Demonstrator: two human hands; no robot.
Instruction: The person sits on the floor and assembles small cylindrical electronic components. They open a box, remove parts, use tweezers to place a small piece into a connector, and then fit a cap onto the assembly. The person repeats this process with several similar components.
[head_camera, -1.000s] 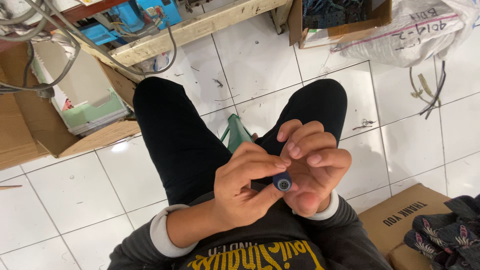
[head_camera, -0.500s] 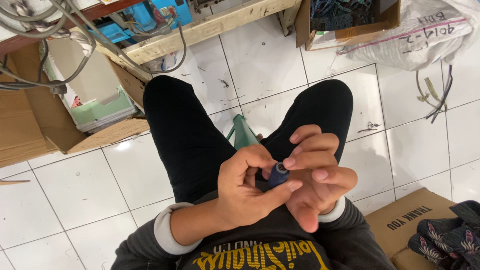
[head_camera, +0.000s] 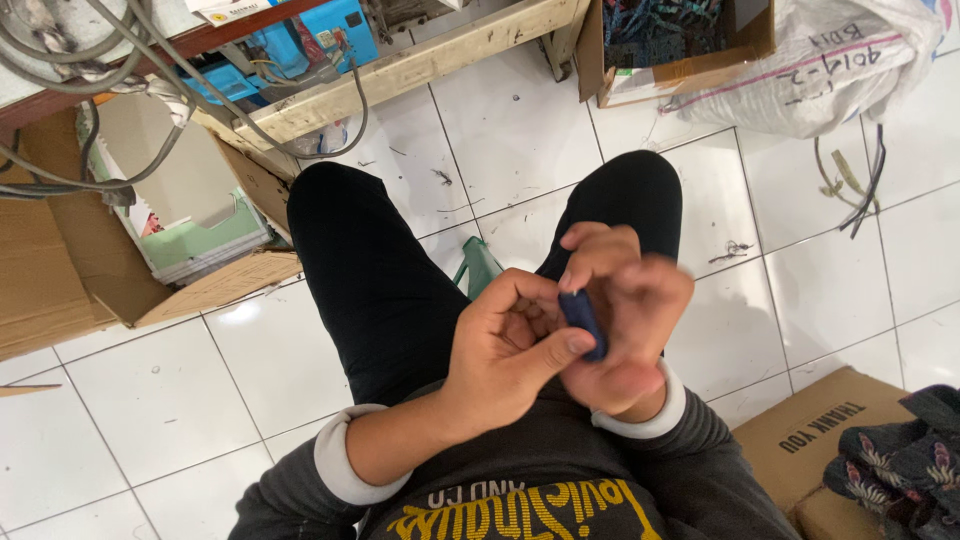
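I sit with my knees in black trousers over a white tiled floor. Both hands meet above my lap. My left hand (head_camera: 505, 355) pinches a small dark blue cylindrical part (head_camera: 582, 322) between thumb and fingers. My right hand (head_camera: 630, 305) cups the same part from the right, its fingers curled over the top and slightly blurred. A green stool leg (head_camera: 478, 265) shows between my thighs.
An open cardboard box (head_camera: 150, 270) with green and white sheets lies at the left. A wooden bench edge (head_camera: 400, 70) with grey cables and a blue device runs along the top. A white sack (head_camera: 830, 70) is at upper right, a brown box (head_camera: 815, 440) at lower right.
The blue part has turned from end-on to lengthwise between my fingers. My right fingers have curled in over it. The view has shifted slightly.
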